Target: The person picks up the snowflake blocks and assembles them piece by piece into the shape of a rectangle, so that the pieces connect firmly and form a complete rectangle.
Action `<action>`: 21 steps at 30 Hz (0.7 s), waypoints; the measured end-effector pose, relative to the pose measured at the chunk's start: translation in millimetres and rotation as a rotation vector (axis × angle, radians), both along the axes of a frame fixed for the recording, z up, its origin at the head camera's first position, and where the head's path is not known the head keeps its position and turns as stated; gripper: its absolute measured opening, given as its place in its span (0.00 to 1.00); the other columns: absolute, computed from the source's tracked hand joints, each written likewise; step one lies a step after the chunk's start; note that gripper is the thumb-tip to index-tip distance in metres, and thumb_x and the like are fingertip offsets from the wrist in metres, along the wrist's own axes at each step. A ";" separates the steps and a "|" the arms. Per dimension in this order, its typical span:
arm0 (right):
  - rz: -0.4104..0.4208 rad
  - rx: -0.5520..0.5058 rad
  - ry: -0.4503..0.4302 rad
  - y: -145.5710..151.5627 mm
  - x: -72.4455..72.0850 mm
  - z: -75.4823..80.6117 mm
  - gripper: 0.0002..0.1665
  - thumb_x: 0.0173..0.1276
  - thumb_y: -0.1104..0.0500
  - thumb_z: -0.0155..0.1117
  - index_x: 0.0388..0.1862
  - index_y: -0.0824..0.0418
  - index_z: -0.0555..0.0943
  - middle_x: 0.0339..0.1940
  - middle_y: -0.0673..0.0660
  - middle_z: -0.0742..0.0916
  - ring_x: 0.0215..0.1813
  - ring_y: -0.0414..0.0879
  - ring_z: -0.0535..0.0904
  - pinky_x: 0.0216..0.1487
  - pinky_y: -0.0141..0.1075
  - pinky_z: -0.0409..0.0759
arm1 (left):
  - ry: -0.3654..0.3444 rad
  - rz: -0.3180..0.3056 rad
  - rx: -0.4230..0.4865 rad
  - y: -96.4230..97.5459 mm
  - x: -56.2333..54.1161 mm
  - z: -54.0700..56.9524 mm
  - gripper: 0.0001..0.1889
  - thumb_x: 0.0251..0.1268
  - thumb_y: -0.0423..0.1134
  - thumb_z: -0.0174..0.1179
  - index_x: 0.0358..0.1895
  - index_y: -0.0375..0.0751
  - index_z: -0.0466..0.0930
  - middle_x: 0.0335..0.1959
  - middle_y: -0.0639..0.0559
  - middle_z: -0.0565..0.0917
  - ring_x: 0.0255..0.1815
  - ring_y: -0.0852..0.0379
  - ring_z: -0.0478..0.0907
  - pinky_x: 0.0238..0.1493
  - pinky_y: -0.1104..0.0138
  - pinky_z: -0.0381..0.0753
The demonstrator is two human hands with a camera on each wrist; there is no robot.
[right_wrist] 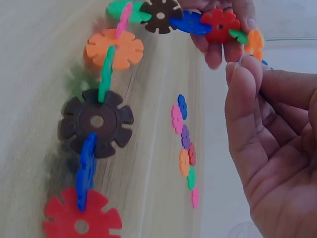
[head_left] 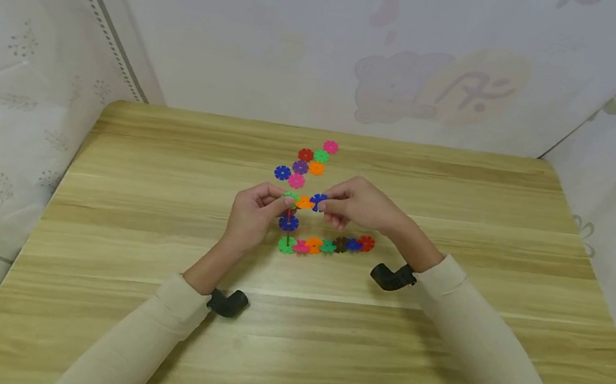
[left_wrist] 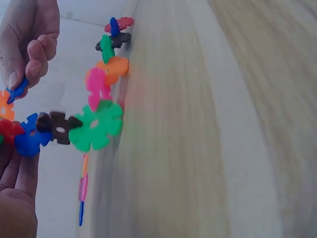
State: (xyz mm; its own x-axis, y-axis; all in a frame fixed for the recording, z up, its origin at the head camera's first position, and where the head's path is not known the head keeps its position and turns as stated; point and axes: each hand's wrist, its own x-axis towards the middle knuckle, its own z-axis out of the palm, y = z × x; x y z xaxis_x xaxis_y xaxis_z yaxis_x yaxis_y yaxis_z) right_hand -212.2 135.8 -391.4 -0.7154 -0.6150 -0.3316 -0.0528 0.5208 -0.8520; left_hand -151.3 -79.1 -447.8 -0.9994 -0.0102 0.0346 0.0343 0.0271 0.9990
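Two hands (head_left: 256,210) (head_left: 357,204) pinching one disc chain (head_left: 326,245), seven loose discs (head_left: 305,161) beyond

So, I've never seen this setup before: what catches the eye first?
A bright chain of snowflake discs at the middle of the wooden table, its raised end pinched by the left hand and right hand. Behind them lie loose discs.
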 end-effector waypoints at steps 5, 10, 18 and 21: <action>-0.006 -0.002 0.021 -3.0 1.9 2.9 0.15 0.73 0.61 0.58 0.35 0.73 0.83 0.23 0.60 0.84 0.25 0.47 0.79 0.39 0.54 0.84 | -0.003 0.029 0.001 1.9 -0.9 0.1 0.08 0.65 0.35 0.64 0.35 0.31 0.82 0.28 0.45 0.87 0.29 0.60 0.83 0.37 0.69 0.83; -0.014 0.000 0.018 -4.9 1.4 2.4 0.16 0.73 0.60 0.58 0.33 0.73 0.82 0.23 0.61 0.84 0.26 0.51 0.80 0.40 0.54 0.84 | -0.010 0.019 0.009 0.7 -0.7 -1.7 0.09 0.66 0.37 0.63 0.38 0.31 0.81 0.29 0.46 0.87 0.28 0.60 0.81 0.33 0.69 0.81; -0.035 -0.027 -0.033 -6.0 1.5 0.5 0.15 0.72 0.59 0.60 0.35 0.73 0.81 0.28 0.67 0.84 0.30 0.58 0.81 0.41 0.52 0.84 | 0.019 -0.032 0.080 -0.9 1.4 -3.9 0.10 0.69 0.36 0.59 0.47 0.32 0.79 0.34 0.44 0.87 0.36 0.53 0.86 0.42 0.69 0.84; -0.035 -0.039 -0.041 -7.1 3.1 0.9 0.13 0.71 0.61 0.60 0.35 0.73 0.81 0.26 0.64 0.84 0.27 0.52 0.81 0.40 0.51 0.84 | 0.044 -0.089 0.116 -1.3 2.3 -3.2 0.11 0.70 0.36 0.59 0.48 0.32 0.79 0.37 0.43 0.87 0.41 0.42 0.85 0.44 0.67 0.84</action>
State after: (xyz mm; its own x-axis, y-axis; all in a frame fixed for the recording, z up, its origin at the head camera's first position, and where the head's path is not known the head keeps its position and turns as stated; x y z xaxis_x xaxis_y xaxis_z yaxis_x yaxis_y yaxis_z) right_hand -209.1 128.7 -390.5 -0.7228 -0.6033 -0.3370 0.0000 0.4877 -0.8730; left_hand -149.0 -80.4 -451.1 -0.9940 0.0718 0.0826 0.0757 -0.0940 0.9927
